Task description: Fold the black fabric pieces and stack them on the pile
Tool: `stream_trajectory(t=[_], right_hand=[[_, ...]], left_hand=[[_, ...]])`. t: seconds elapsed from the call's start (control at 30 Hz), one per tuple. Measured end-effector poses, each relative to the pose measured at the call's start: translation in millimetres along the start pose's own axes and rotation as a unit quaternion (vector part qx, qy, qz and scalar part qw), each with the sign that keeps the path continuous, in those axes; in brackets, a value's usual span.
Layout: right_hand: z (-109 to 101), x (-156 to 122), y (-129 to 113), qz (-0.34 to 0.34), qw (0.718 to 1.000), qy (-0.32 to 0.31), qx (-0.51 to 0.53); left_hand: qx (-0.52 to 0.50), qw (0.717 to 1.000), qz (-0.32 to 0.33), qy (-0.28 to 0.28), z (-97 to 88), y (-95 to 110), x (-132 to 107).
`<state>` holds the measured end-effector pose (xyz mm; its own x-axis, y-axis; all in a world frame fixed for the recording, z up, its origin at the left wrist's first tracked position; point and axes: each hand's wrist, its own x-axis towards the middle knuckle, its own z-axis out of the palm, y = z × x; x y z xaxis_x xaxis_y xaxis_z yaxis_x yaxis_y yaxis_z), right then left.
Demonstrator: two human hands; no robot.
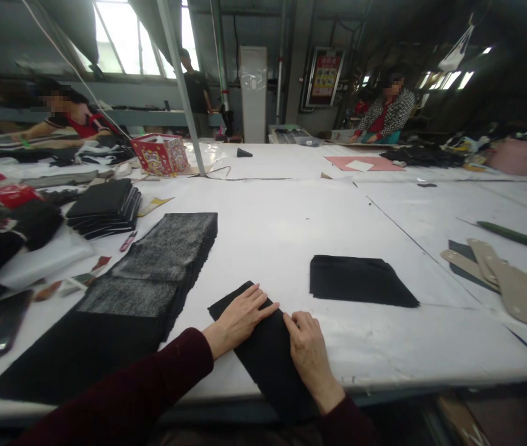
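A black fabric piece [272,353] lies slantwise in front of me, its near end hanging over the table edge. My left hand [242,316] rests flat on its upper part, fingers stretched out and thumb pointing right. At the right edge of the same piece, my right hand [307,347] has its fingers curled, with thumb and forefinger pinching the fabric. To the left spreads a long stack of black fabric pieces [137,266], some with a speckled grey face. A smaller black fabric pile [360,280] lies flat to the right of my hands.
The white table [263,217] stretches away from me. On the left are a folded black stack [103,207], a red box [160,153] and a grey pole [182,87]. Beige templates [507,282] and a green strip [518,235] lie right. Several people work farther back.
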<state>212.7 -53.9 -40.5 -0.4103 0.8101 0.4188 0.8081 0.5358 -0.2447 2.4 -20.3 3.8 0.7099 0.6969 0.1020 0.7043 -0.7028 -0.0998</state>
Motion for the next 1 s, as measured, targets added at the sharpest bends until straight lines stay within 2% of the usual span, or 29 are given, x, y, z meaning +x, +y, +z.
stream_trajectory(t=[0.53,0.77,1.0], right_hand=[[-17,-24,17,-0.016,1.0,-0.001,0.022],[-24,-35,25,-0.014,0.999,-0.009,0.033],[-33,-42,30,-0.021,0.999,-0.01,0.029]], left_hand=[[-0.004,1.0,0.024,-0.011,-3.2,19,8],[-0.037,0.998,0.049,-0.017,-3.9,27,12],[0.025,0.998,0.052,-0.03,-6.2,44,18]])
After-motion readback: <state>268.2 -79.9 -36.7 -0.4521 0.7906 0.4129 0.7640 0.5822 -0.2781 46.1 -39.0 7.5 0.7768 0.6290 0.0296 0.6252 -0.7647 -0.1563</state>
